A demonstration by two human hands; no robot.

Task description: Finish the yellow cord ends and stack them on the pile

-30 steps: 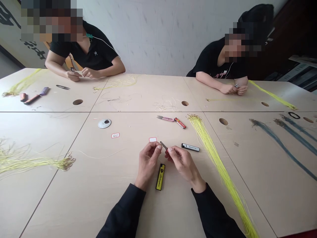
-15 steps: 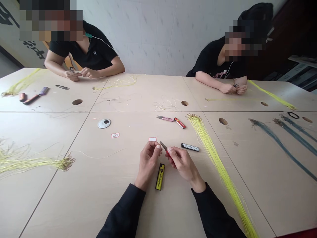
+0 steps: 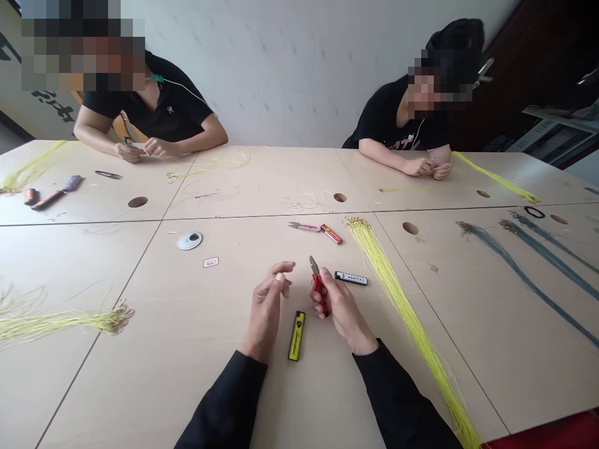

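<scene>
Small pliers with red handles (image 3: 319, 288) are gripped in my right hand (image 3: 344, 308), their metal jaws pointing away from me. My left hand (image 3: 266, 305) is raised a little to the left of the pliers, fingers loosely apart, and I see nothing in it. Between my wrists lies a yellow lighter (image 3: 296, 337). A black-and-white lighter (image 3: 350, 278) rests just beyond my right hand. Farther out, pink thread snips (image 3: 305, 227) touch a red lighter (image 3: 332, 234). To the right stretches a long bundle of yellow cords (image 3: 397, 287) with metal ends.
More yellow cords (image 3: 88, 322) lie at the left, and blue cord bundles (image 3: 515, 268) at the right. A white disc (image 3: 189, 241) and a red-edged label (image 3: 211, 262) lie ahead. Two people sit opposite, hands busy. The table has round holes (image 3: 410, 228).
My hands have moved apart. The left fingers have opened and drawn away from the pliers, which my right hand now holds more upright. The whole view has shifted slightly.
</scene>
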